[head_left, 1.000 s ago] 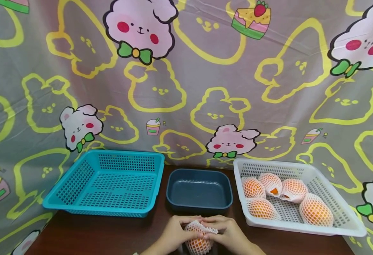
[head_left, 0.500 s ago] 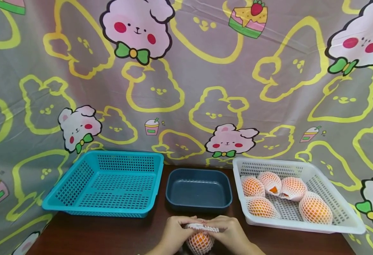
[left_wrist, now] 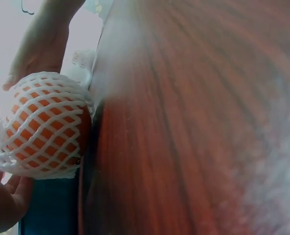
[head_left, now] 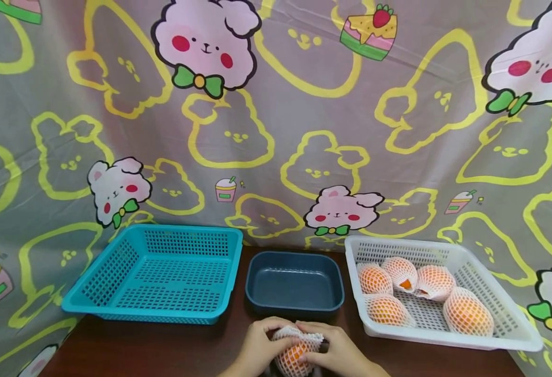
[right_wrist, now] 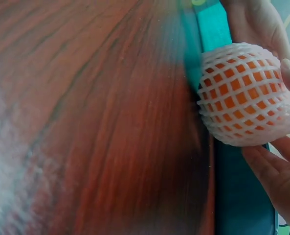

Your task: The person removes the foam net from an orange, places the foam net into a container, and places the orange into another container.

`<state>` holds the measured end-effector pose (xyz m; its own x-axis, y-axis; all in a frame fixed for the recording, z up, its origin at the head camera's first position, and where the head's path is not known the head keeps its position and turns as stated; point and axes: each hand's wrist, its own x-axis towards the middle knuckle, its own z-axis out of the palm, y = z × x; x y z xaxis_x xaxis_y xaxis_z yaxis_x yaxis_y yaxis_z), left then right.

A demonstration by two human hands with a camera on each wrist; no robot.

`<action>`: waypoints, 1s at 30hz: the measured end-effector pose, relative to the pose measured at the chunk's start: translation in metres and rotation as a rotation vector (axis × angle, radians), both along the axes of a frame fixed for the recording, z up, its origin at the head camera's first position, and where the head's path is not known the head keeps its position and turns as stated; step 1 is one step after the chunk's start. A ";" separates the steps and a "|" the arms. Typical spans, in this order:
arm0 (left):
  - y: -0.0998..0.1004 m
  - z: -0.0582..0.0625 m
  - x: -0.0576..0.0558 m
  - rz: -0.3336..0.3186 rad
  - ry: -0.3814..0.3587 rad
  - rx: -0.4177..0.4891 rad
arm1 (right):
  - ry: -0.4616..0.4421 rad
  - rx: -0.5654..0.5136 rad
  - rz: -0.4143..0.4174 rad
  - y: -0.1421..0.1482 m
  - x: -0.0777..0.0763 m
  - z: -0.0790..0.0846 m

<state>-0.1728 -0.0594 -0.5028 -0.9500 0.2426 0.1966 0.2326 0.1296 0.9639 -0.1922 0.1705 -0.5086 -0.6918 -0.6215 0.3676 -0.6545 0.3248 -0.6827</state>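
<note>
An orange in a white foam net [head_left: 293, 357] is between both hands at the front of the table, low in the head view. My left hand [head_left: 258, 346] grips its left side, with the thumb across the netting. My right hand [head_left: 339, 350] holds it from the right, thumb on the net and fingers at the net's gathered top edge. In the left wrist view the netted orange [left_wrist: 49, 125] shows its mesh closely. The right wrist view has the same orange [right_wrist: 242, 95] with fingers above and below it. Its underside is hidden in the head view.
A dark blue rectangular tub [head_left: 295, 310] stands just behind the hands. To its left is a turquoise perforated basket [head_left: 158, 317]. A white basket [head_left: 450, 340] at right holds several netted oranges [head_left: 468, 313]. A patterned cloth [head_left: 276, 131] hangs behind the brown table [head_left: 153, 348].
Half a second ago the net's top was bunched into a flat band with more orange showing below; now it stands higher around the fruit. The right fingers have shifted along the net's edge.
</note>
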 end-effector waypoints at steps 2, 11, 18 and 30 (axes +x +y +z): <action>-0.001 0.000 -0.001 -0.026 0.009 -0.013 | 0.009 -0.012 0.005 0.001 0.000 -0.002; -0.002 0.002 -0.002 -0.088 0.022 -0.038 | 0.160 -0.092 0.040 0.002 -0.002 -0.006; 0.000 0.002 0.001 -0.033 0.017 -0.014 | 0.166 -0.133 0.076 -0.001 -0.002 -0.003; 0.000 0.007 0.000 0.097 0.012 -0.051 | 0.219 -0.208 0.040 -0.008 0.001 0.001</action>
